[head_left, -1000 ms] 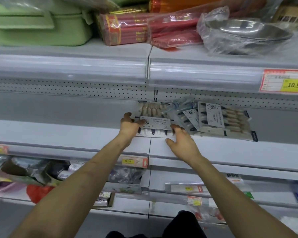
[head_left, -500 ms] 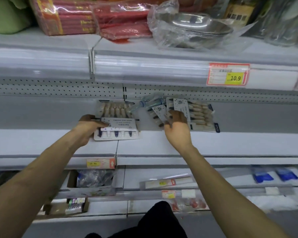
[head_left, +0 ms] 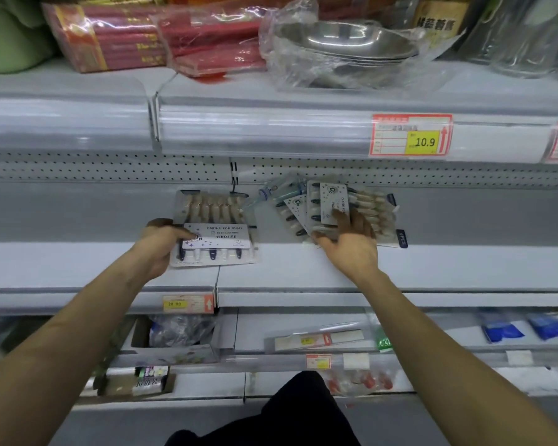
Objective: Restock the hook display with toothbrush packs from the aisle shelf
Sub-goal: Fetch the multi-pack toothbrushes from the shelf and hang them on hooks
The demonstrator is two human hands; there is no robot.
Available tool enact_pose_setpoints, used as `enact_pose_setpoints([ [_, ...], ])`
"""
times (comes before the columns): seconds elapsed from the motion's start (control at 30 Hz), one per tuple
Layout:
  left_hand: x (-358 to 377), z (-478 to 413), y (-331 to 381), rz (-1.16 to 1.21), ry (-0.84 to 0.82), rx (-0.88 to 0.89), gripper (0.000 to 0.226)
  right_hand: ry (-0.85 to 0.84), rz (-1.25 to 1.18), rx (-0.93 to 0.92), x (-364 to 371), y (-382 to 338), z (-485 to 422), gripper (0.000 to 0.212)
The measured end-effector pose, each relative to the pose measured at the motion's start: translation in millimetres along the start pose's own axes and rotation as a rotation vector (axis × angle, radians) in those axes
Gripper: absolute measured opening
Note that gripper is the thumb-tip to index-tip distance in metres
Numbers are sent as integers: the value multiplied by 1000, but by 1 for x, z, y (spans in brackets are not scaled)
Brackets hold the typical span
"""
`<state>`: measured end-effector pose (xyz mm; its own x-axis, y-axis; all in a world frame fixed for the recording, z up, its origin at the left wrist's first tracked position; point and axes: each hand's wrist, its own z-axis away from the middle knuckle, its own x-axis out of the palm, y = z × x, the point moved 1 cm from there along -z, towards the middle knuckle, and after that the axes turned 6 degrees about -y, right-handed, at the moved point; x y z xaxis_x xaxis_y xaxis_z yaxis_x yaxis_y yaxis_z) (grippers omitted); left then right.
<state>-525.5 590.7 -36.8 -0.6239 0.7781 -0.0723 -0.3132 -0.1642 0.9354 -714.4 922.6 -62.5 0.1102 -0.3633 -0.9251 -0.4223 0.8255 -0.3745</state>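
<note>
Toothbrush pack [head_left: 215, 230] gripped by left hand [head_left: 160, 243].

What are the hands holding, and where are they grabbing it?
The left hand grips one toothbrush pack by its left edge, thumb on the label. The right hand lies on the fanned packs; a grip cannot be told.

toothbrush pack [head_left: 216, 230] "CARING FOR GUMS", "VIKOJIFE", shelf price tag [head_left: 411, 135] "10.9"

Right hand [head_left: 348, 243] leaving the left toothbrush pack [head_left: 215, 233], moving right, fingers [head_left: 339, 217] closing over the fanned pile of packs [head_left: 372, 204]
</note>
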Motion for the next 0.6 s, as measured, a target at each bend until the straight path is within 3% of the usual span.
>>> enact_pose_setpoints([
  [0.23,-5,17,-10,-27,22,0,37,0,-35,-118,3,-30,14,54],
  [0.37,-19,12,-16,-38,17,-13,59,-72,-163,-162,4,-36,24,50],
  [0.53,-30,6,-27,-26,50,-42,79,103,-208,-23,7,-38,48,46],
  [0.6,-19,26,-11,-54,50,-31,63,149,-247,89,9,-38,56,42],
])
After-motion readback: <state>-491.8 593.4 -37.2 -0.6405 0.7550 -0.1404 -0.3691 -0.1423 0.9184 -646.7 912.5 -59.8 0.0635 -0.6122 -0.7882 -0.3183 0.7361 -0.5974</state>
